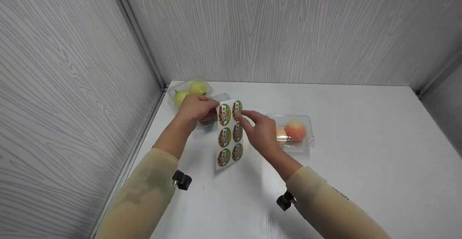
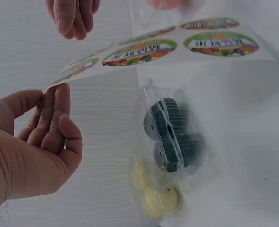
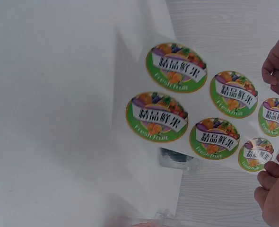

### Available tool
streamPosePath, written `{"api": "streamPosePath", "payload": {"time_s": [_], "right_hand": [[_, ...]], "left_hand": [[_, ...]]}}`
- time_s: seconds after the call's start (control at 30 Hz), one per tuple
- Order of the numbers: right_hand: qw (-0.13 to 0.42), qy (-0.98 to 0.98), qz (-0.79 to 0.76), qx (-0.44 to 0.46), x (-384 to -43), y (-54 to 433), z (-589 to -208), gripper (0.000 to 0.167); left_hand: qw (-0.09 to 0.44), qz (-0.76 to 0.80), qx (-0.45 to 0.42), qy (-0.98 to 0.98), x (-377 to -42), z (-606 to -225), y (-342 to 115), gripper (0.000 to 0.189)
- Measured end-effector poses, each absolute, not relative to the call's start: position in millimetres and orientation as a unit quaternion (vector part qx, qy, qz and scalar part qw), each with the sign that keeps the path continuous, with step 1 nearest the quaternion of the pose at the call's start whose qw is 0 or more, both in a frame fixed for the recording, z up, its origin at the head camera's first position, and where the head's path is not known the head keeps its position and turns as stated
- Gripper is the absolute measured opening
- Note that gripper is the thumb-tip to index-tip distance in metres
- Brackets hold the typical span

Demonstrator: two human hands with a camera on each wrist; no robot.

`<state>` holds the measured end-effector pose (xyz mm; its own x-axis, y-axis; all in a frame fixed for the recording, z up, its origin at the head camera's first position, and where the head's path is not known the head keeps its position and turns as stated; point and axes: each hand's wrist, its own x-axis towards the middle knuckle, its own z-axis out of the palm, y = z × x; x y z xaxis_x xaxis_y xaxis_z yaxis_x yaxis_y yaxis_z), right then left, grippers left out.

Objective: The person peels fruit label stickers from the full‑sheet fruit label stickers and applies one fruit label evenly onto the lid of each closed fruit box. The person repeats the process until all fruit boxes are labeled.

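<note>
My left hand pinches the top left corner of a white sticker sheet between thumb and fingers. The sheet hangs above the table, bearing two columns of oval fruit labels with green rims; "Fresh fruit" is legible on the labels in the right wrist view. My right hand is beside the sheet's upper right edge, thumb and forefinger extended over the top right label. In the left wrist view a gap shows between the right hand and the sheet.
Behind the left hand stand a clear box with yellow-green pears and a clear box with dark round contents. To the right, a clear box holds orange-red fruit. Grey wood-grain panels border the white table.
</note>
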<state>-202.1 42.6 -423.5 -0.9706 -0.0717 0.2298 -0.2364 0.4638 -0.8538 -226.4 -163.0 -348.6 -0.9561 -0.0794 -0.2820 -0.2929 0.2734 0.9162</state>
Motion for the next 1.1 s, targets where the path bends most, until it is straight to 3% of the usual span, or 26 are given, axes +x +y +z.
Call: {"api": "streamPosePath", "payload": {"time_s": [0.37,0.57,1.1], "right_hand": [[0.038,-0.752,0.657,0.042,-216,52,-400,0.029],[0.025,-0.694,0.719,0.039,-220,53,-401,0.025],[0.011,-0.695,0.719,0.014,-220,63,-407,0.023]], "left_hand": [[0.058,0.683,-0.132,0.716,-221,-347,-130,0.021],[0.066,0.698,-0.141,0.699,-220,-358,-118,0.02],[0.068,0.71,-0.139,0.687,-220,-373,-89,0.019]]}}
